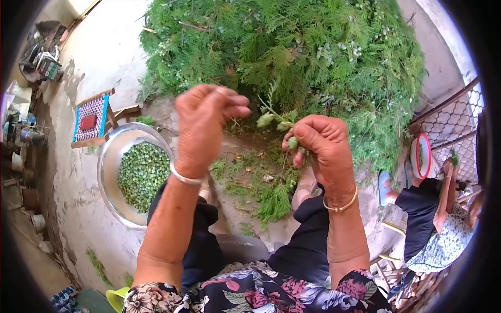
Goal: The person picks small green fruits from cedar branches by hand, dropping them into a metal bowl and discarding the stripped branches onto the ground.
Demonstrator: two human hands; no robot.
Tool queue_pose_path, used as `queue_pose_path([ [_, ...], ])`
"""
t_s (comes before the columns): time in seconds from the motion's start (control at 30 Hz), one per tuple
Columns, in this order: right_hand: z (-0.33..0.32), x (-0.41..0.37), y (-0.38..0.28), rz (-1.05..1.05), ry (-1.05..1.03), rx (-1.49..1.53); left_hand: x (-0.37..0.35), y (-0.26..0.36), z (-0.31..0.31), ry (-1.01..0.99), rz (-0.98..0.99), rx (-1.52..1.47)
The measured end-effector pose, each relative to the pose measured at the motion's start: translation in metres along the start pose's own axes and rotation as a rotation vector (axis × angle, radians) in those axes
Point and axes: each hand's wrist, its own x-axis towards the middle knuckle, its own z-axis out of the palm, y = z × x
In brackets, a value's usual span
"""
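Note:
My right hand (326, 143) is closed around a small green sprig (276, 119). Plump green cones hang from the sprig, and one cone (293, 143) shows at my fingertips. To the left and slightly higher, my left hand (209, 117) is raised, somewhat blurred, with its fingers curled in a pinch. Whatever is between those fingers, if anything, cannot be made out. A gap separates it from the sprig. Beside my left forearm stands a wide metal basin (108, 193) holding many picked green cones (143, 175).
A big heap of leafy conifer branches (292, 57) lies ahead, with loose trimmings (274, 203) between my feet. A woven stool (90, 119) with a red object stands at left. On the right sits another person (441, 219) near a red-rimmed bowl (429, 156) and wire mesh (454, 125).

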Motion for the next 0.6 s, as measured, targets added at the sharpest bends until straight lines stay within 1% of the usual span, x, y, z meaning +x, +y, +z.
queue_pose_path([
  [0.07, 0.002, -0.003, -0.003, -0.035, 0.061, 0.093, 0.005, 0.010, -0.006, 0.054, 0.135, -0.107],
  [0.1, -0.003, -0.003, -0.002, -0.052, 0.065, 0.083, 0.006, 0.007, -0.001, 0.040, 0.147, -0.115],
  [0.17, -0.003, 0.000, 0.002, -0.102, 0.081, 0.030, 0.002, 0.006, 0.004, -0.099, -0.043, -0.336],
  [0.2, -0.002, -0.001, 0.003, -0.091, 0.084, 0.033, -0.003, 0.002, 0.006, -0.159, -0.138, -0.342],
  [0.23, -0.001, -0.001, 0.004, -0.093, 0.084, 0.027, -0.008, -0.002, 0.011, -0.155, -0.139, -0.349],
  [0.3, 0.002, -0.001, 0.006, -0.089, 0.079, 0.029, -0.019, -0.005, 0.024, -0.245, -0.218, -0.180],
  [0.37, 0.004, -0.002, 0.007, -0.084, 0.078, 0.037, -0.022, -0.013, 0.028, -0.262, -0.203, -0.207],
  [0.43, 0.003, -0.001, 0.008, -0.064, 0.052, 0.012, -0.023, -0.010, 0.031, -0.353, -0.197, -0.112],
  [0.47, 0.003, -0.001, 0.009, -0.045, 0.025, -0.012, -0.022, -0.010, 0.030, -0.360, -0.173, -0.039],
  [0.5, 0.002, -0.002, 0.009, -0.045, 0.027, -0.012, -0.020, -0.009, 0.030, -0.360, -0.175, -0.039],
  [0.57, 0.002, -0.002, 0.008, -0.001, 0.030, -0.039, -0.019, -0.004, 0.028, -0.392, -0.037, 0.413],
  [0.6, 0.002, -0.002, 0.007, 0.001, 0.030, -0.037, -0.019, -0.005, 0.027, -0.391, -0.040, 0.414],
])
